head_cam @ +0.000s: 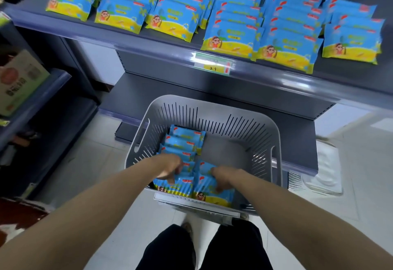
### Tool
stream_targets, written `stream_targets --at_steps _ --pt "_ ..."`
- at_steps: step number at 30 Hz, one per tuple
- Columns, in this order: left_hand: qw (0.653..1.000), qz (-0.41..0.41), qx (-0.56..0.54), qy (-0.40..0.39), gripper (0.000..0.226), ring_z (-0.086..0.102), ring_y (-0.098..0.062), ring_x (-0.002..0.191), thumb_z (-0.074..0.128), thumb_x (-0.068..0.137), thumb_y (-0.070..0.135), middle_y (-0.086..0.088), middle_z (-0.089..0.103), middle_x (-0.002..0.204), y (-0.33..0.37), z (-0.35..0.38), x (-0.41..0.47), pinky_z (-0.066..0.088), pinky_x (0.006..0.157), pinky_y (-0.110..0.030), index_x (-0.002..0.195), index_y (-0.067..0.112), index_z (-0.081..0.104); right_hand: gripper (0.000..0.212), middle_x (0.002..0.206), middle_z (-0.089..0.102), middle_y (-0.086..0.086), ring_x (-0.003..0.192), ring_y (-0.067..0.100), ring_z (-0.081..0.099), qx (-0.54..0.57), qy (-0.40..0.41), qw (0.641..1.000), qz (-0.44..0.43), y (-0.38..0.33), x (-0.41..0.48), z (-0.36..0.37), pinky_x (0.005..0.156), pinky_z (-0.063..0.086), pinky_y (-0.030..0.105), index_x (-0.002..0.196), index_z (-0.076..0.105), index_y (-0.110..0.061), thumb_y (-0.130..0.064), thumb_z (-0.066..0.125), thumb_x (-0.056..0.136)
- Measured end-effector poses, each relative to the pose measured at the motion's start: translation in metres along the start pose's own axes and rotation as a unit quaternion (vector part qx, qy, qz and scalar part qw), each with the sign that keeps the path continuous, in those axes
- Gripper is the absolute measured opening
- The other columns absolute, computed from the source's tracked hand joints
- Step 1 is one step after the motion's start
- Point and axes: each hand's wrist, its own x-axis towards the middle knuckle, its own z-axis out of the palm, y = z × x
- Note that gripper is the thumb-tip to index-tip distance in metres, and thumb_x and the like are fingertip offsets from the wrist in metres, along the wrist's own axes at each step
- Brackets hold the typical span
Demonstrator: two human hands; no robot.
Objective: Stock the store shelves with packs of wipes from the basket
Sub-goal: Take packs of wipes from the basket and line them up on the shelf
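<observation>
Grey store shelving fills the view, and the top shelf [161,44] already carries six columns of blue-and-yellow packs [285,44], with a price tag [214,64] on its front lip. Below it, in front of the person's feet, sits the basket [274,135]. Its right half is bare and a row [185,140] of wipes stands along its left side.

Both hands are down inside the basket at its near wall. The left hand [170,168] has its fingers curled over the top edge of the left pack [180,185]. The right hand [222,177] pinches the right pack [214,194], with its thumb on the printed face. Each seems to hold one pack, though the fingertips are hidden behind the wrappers, so I cannot tell how deep the grip goes.

This looks like the pick-up step, with the shelf largely filled. To do it well, I'd take each pack by its body, not the crimped seam, lift straight up to clear the basket rim, and keep the faces turned the same way as those above. The rightmost column looks shortest, so that is likely the place for them. The film is slick, so a loose pinch could let one slip.
</observation>
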Motion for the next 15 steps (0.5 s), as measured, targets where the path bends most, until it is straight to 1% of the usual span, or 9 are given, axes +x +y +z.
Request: stream_targets --at_steps 3,4,6,8,9,11,12,14,15 --pt "0.998 0.004 0.053 -0.026 0.037 0.057 -0.026 0.099 0.074 0.076 0.012 -0.009 0.062 0.111 0.004 0.0 0.002 0.043 0.083 -0.032 0.108 0.007 0.058 0.046 0.114 0.064 0.011 0.095 0.027 0.061 -0.018 -0.004 1.0 -0.003 -0.002 0.001 0.001 0.082 0.048 0.03 0.114 0.06 -0.007 -0.032 0.073 0.079" --pt "0.996 0.004 0.076 -0.041 0.037 0.057 -0.026 0.098 0.074 0.076 0.013 -0.008 0.062 0.107 0.005 0.0 0.002 0.044 0.082 -0.034 0.109 0.006 0.059 0.043 0.112 0.065 0.011 0.095 0.027 0.062 -0.02 -0.001 1.0 -0.004 -0.003 0.0 0.0 0.08 0.048 0.029 0.112 0.062 -0.006 -0.031 0.073 0.079" --pt "0.992 0.011 0.113 -0.054 0.035 0.055 -0.023 0.089 0.073 0.078 0.015 -0.007 0.06 0.096 0.01 -0.002 0.001 0.044 0.076 -0.033 0.108 0.003 0.061 0.037 0.112 0.063 0.013 0.098 0.029 0.061 -0.008 0.012 1.0 -0.012 -0.004 -0.008 -0.003 0.077 0.046 0.03 0.112 0.059 -0.006 -0.024 0.069 0.081" --pt "0.992 0.017 0.118 -0.034 0.029 0.053 -0.022 0.086 0.071 0.079 0.013 -0.008 0.06 0.095 0.014 -0.008 -0.003 0.044 0.078 -0.034 0.105 0.002 0.062 0.03 0.113 0.06 0.014 0.097 0.03 0.058 0.006 0.042 0.999 -0.023 -0.002 -0.021 -0.013 0.075 0.043 0.031 0.111 0.055 -0.005 -0.018 0.061 0.085" --pt "0.994 0.021 0.109 -0.019 0.024 0.054 -0.022 0.086 0.07 0.08 0.01 -0.01 0.061 0.097 0.016 -0.014 -0.006 0.045 0.08 -0.034 0.101 0.003 0.062 0.028 0.114 0.06 0.014 0.097 0.029 0.057 0.011 0.057 0.998 -0.023 0.0 -0.029 -0.021 0.076 0.045 0.031 0.112 0.055 -0.004 -0.016 0.058 0.086" --pt "0.994 0.036 0.102 0.017 0.016 0.055 -0.024 0.084 0.068 0.08 0.008 -0.01 0.06 0.095 0.022 -0.034 -0.015 0.046 0.079 -0.033 0.094 0.008 0.06 0.036 0.12 0.058 0.014 0.105 0.031 0.057 0.012 0.09 0.996 -0.015 0.007 -0.048 -0.04 0.087 0.05 0.036 0.12 0.053 -0.005 -0.013 0.057 0.085" --pt "0.993 0.046 0.105 0.034 0.017 0.055 -0.025 0.086 0.067 0.079 0.01 -0.008 0.059 0.096 0.027 -0.047 -0.02 0.045 0.078 -0.033 0.094 0.01 0.06 0.043 0.124 0.057 0.014 0.11 0.032 0.055 0.011 0.106 0.994 -0.008 0.012 -0.059 -0.051 0.091 0.049 0.038 0.124 0.05 -0.006 -0.014 0.059 0.083" --pt "0.988 0.072 0.118 0.071 0.021 0.053 -0.023 0.086 0.067 0.077 0.013 -0.007 0.059 0.099 0.041 -0.078 -0.031 0.044 0.078 -0.033 0.097 0.012 0.059 0.05 0.127 0.055 0.014 0.114 0.032 0.054 0.022 0.137 0.99 0.007 0.024 -0.088 -0.078 0.093 0.048 0.036 0.127 0.048 -0.006 -0.017 0.065 0.081" --pt "0.984 0.083 0.126 0.092 0.022 0.053 -0.023 0.085 0.066 0.077 0.013 -0.005 0.059 0.097 0.051 -0.096 -0.037 0.045 0.077 -0.033 0.098 0.012 0.059 0.048 0.126 0.056 0.013 0.113 0.032 0.054 0.03 0.151 0.988 0.015 0.031 -0.105 -0.092 0.089 0.048 0.032 0.125 0.049 -0.006 -0.018 0.066 0.081"
